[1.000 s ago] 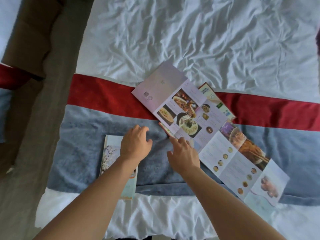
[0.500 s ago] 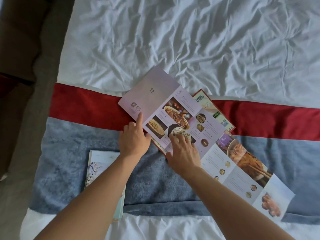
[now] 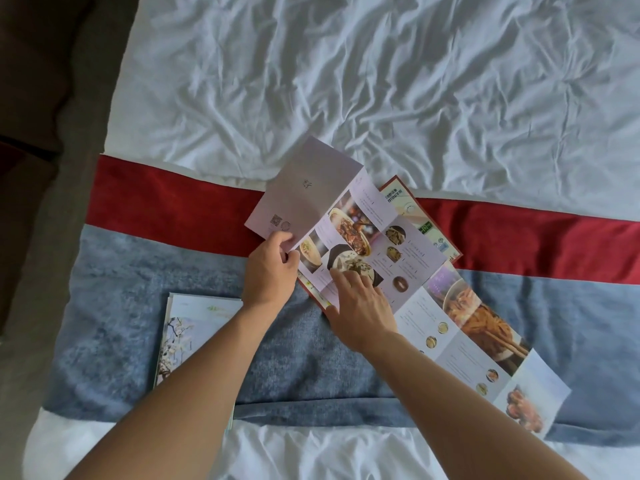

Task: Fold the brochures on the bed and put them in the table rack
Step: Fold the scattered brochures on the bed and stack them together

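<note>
A long unfolded food brochure [image 3: 408, 271] lies diagonally across the bed's red and blue runner. My left hand [image 3: 270, 268] pinches the near corner of its pale lilac end panel [image 3: 304, 192], which is lifted off the bed. My right hand [image 3: 360, 306] presses flat on the panel with the dish photos, fingers straight. Under it lies a red-edged brochure [image 3: 429, 230], only partly visible. A folded brochure with blossom pictures [image 3: 194, 327] lies to the left, partly under my left forearm.
The bed has a crumpled white sheet [image 3: 381, 81] beyond the red band [image 3: 166, 202] and blue band [image 3: 145, 306] of the runner. A brown floor strip [image 3: 52, 237] runs along the bed's left side. No rack is in view.
My left hand moved from the blue runner up to the brochure's lilac end panel and took hold of its corner, lifting it. My right hand stayed pressed on the brochure.
</note>
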Action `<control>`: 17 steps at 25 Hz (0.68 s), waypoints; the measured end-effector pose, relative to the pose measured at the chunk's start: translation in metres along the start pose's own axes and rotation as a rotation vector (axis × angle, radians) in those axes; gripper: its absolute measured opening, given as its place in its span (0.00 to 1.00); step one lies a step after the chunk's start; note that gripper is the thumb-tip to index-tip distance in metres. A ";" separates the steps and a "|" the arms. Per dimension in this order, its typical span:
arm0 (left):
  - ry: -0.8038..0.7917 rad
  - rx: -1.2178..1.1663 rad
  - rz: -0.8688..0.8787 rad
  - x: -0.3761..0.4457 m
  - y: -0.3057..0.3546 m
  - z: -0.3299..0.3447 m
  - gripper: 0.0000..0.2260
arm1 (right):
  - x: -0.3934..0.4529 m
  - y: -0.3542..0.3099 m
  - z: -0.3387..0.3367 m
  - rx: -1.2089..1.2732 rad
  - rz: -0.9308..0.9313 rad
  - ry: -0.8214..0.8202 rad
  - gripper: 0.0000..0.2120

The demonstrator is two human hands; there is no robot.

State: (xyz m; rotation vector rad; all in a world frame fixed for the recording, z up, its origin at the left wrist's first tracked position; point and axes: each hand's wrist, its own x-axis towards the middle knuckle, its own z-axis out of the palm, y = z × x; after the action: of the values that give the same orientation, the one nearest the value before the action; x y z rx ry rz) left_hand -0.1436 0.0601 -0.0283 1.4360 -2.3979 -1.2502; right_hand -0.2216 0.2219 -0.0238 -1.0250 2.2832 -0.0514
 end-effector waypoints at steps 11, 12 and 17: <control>0.045 0.293 0.436 -0.063 0.020 0.025 0.07 | -0.050 0.059 -0.011 0.016 0.217 0.107 0.31; 0.035 0.327 0.477 -0.069 0.022 0.028 0.07 | -0.056 0.067 -0.011 -0.007 0.220 0.101 0.32; -0.159 0.422 0.622 -0.099 0.041 0.056 0.08 | -0.088 0.099 -0.002 -0.008 0.284 0.082 0.33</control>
State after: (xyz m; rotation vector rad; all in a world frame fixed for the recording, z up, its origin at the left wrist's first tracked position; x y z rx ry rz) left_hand -0.1419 0.1791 -0.0055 0.5439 -2.9922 -0.7573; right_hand -0.2446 0.3504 -0.0031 -0.7055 2.4837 0.0334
